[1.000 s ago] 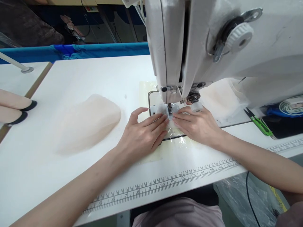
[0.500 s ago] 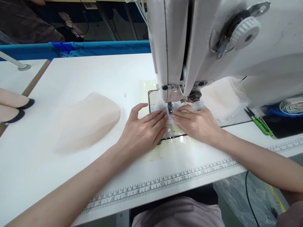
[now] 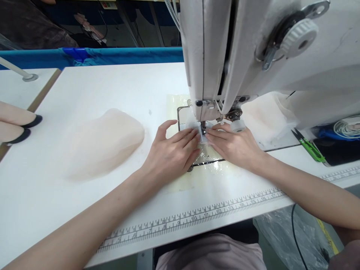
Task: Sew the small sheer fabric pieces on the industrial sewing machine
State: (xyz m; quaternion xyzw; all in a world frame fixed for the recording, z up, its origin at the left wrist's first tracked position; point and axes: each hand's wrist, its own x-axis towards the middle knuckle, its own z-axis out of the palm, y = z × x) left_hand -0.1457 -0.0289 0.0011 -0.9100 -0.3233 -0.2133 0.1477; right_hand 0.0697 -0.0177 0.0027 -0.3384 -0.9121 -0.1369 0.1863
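A white sewing machine (image 3: 253, 52) stands over the table, its needle and presser foot (image 3: 203, 129) down on a small sheer pale piece of fabric (image 3: 197, 129). My left hand (image 3: 171, 155) lies flat with fingers stretched out, fingertips pressing the piece just left of the foot. My right hand (image 3: 236, 146) lies flat on the other side, fingers pointing left and touching the same piece. Both hands rest on the metal needle plate (image 3: 182, 116) and a glossy clear sheet (image 3: 213, 172).
A heap of sheer peach fabric (image 3: 104, 142) lies to the left on the white table (image 3: 84, 86). More peach fabric (image 3: 264, 118) sits behind the machine. Green thread snips (image 3: 308, 146) lie at right. A printed ruler (image 3: 213, 212) runs along the front edge. Two dark-tipped items (image 3: 25, 127) lie far left.
Both hands have edged slightly away from me with the fabric piece toward the needle; the view shifted a little. Otherwise nothing moved.
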